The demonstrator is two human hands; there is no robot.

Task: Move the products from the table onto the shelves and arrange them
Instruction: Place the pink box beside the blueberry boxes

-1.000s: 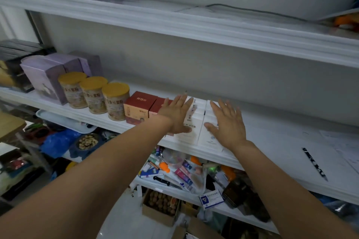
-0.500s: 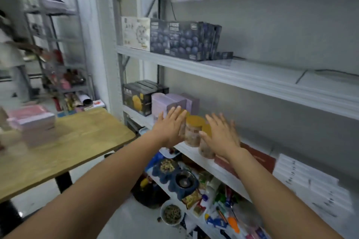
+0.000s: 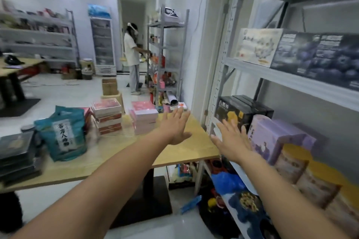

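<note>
Both hands are empty: the left hand (image 3: pixel 175 127) and right hand (image 3: pixel 232 141) have fingers straight and spread, gripping nothing.

A wooden table (image 3: pixel 194 149) stands just beside grey shelves (image 3: pixel 291 81) on a pale tiled floor. On the table lie the products: pink boxes (image 3: pixel 144 117) stacked near its far edge, a red-and-pink stack (image 3: pixel 107 115) to their left, teal bags (image 3: pixel 65 134) further left, and dark flat boxes (image 3: pixel 15 153) at the near left end. The shelves carry a purple box (image 3: pixel 277 137), black boxes (image 3: pixel 242 110) behind it, and blue boxes (image 3: pixel 320 58) one level up. Across the room a person (image 3: pixel 132 52) faces another rack, with a glass-door fridge (image 3: pixel 102 44) nearby.

Both forearms reach forward. The left hand hovers palm-down above the table's right end, near the pink boxes. The right hand is raised in front of the shelf edge, beside the purple box; contact cannot be judged.
</note>
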